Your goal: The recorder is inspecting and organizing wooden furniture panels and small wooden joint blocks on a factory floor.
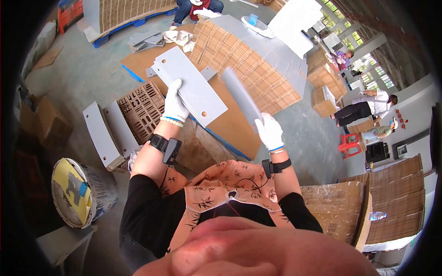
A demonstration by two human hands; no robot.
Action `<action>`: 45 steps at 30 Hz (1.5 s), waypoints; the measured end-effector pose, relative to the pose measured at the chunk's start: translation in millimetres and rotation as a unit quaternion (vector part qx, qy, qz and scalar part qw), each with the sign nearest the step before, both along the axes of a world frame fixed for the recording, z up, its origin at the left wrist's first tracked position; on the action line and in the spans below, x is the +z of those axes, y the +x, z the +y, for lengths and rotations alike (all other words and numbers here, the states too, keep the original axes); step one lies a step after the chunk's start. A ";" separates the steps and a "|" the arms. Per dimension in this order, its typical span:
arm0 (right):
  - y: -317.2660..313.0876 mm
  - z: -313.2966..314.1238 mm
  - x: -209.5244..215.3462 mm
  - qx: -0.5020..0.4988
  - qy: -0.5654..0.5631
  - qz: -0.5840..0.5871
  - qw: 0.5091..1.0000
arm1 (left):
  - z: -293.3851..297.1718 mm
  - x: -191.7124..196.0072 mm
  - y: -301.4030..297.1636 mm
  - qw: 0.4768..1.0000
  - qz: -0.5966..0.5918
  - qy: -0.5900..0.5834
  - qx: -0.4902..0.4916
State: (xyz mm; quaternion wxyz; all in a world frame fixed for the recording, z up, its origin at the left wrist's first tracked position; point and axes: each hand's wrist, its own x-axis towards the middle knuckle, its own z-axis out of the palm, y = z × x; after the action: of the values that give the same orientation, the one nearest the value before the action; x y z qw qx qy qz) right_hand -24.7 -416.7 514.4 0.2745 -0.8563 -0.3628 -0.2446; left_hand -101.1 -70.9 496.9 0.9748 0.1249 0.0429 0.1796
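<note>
My left hand (pixel 175 105), in a white knitted glove, grips the near left edge of a small stack of flat grey rectangular panels (pixel 193 85). The top panel has a round hole near two of its corners. The stack is tilted above a brown board, with thumb or fingers lying over its edge. To the right, my right hand (pixel 269 130), also gloved, is closed on the near end of a single long grey panel (pixel 240 94). That panel is blurred by motion and seen nearly edge-on, apart from the stack. A grey piece (pixel 208 72) shows partly behind the stack.
Ahead stands a broad pile of grey panels with brown ribbed sides (pixel 248 64). A brown plastic crate (pixel 142 108) and more grey panels (pixel 99 133) are at left, near a bucket (pixel 94 193). Another person (pixel 195 9) crouches at the far side; cardboard boxes (pixel 326 76) stand right.
</note>
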 end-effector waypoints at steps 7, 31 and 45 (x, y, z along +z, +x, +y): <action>-10.0 4.5 -11.3 -0.019 -0.345 -0.075 0.935 | 3.2 0.6 -5.1 1.000 -0.008 -0.029 0.009; -17.3 248.2 -106.6 0.206 0.292 0.562 0.746 | 0.7 14.2 -1.2 0.995 -0.036 -0.089 -0.013; -68.8 306.3 -30.9 0.118 0.139 0.731 0.658 | -3.8 34.5 -22.6 0.991 -0.011 -0.114 -0.067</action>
State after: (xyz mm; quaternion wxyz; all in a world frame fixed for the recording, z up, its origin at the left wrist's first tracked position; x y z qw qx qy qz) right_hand -93.5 -110.4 483.6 0.5936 -0.6611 -0.1055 0.4467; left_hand -123.7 -74.7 531.4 0.9930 0.0135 0.0437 0.1087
